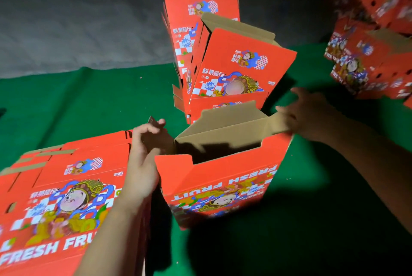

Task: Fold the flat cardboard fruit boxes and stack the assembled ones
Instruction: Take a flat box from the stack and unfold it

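Half-built red fruit box (pixel 223 188) standing open-topped on green cloth (pixel 89 101) dead centre, print upside down; left hand (pixel 142 159) pinching its side flap at 9 o'clock; right hand (pixel 305 113) gripping the brown flap at 2 o'clock; flat stack (pixel 60 197) lying at 8 o'clock; upright boxes (pixel 236 61) leaning together at 12; blurry assembled pile (pixel 374 52) at 2.

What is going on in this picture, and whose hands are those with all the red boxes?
The camera sits on a person's head, looking down, so you see their own hands. The left hand holds a brown side flap of an open red box. The right hand pinches the flap on the other side. Beside it lies a pile of flat boxes waiting to be folded. Behind stand more opened boxes, and others are piled far right. Everything rests on a green cloth.
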Demonstrator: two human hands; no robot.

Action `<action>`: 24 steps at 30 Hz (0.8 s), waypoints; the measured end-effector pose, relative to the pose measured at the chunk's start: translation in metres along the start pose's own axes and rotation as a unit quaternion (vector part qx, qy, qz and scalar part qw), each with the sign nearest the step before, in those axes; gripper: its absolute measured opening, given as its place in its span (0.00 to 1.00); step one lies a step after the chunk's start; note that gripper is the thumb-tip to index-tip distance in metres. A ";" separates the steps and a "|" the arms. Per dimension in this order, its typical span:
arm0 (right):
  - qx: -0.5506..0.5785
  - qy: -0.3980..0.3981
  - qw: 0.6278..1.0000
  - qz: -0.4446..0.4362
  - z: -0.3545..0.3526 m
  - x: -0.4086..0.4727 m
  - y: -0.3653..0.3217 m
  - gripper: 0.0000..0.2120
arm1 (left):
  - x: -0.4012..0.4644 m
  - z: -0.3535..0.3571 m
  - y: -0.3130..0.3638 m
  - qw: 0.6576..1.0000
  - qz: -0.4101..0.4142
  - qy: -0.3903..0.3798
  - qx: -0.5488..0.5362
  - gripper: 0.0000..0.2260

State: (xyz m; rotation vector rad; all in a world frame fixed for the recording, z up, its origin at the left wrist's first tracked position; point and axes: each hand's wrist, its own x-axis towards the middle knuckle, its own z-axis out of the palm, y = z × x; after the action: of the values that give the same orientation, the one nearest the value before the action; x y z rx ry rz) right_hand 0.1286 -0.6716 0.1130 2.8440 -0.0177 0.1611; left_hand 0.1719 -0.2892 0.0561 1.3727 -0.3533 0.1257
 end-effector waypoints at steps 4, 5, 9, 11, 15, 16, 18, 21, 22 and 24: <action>0.031 0.218 0.976 -0.001 0.009 -0.033 -0.007 0.24 | 0.003 0.000 -0.006 1.000 -0.007 0.024 0.015 0.29; 0.091 0.243 0.964 -0.054 0.010 -0.040 -0.014 0.25 | 0.004 0.001 -0.006 0.999 0.008 0.028 0.028 0.28; 0.335 0.324 0.879 -0.107 0.011 -0.066 -0.036 0.21 | 0.003 0.001 -0.004 0.992 0.044 0.058 0.099 0.22; 0.378 0.384 0.842 -0.030 0.003 -0.081 -0.047 0.17 | 0.006 -0.001 -0.001 0.988 0.052 0.048 0.137 0.19; 0.427 0.498 0.755 0.025 -0.034 -0.111 -0.096 0.12 | 0.005 0.002 -0.004 0.970 0.069 0.033 0.229 0.19; 0.377 0.463 0.800 -0.050 -0.035 -0.116 -0.118 0.11 | 0.004 0.004 -0.005 0.966 0.075 0.029 0.245 0.20; 0.272 0.311 0.899 -0.145 -0.025 -0.119 -0.153 0.12 | 0.006 0.007 -0.007 0.966 0.075 0.027 0.245 0.21; 0.269 0.082 0.958 -0.048 -0.013 -0.097 -0.165 0.21 | 0.006 0.005 -0.011 0.981 0.069 0.053 0.171 0.17; 0.273 0.035 0.961 -0.014 -0.011 -0.091 -0.164 0.24 | 0.005 0.003 -0.013 0.982 0.075 0.053 0.166 0.12; 0.227 0.022 0.974 -0.004 -0.007 -0.084 -0.168 0.31 | 0.004 -0.001 -0.017 0.976 0.079 0.054 0.198 0.07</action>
State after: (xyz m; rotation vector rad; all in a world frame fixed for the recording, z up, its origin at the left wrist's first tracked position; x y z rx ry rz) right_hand 0.0495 -0.5091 0.0616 3.2944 0.0448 0.2551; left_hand 0.1808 -0.2916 0.0416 1.7227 -0.3584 0.4186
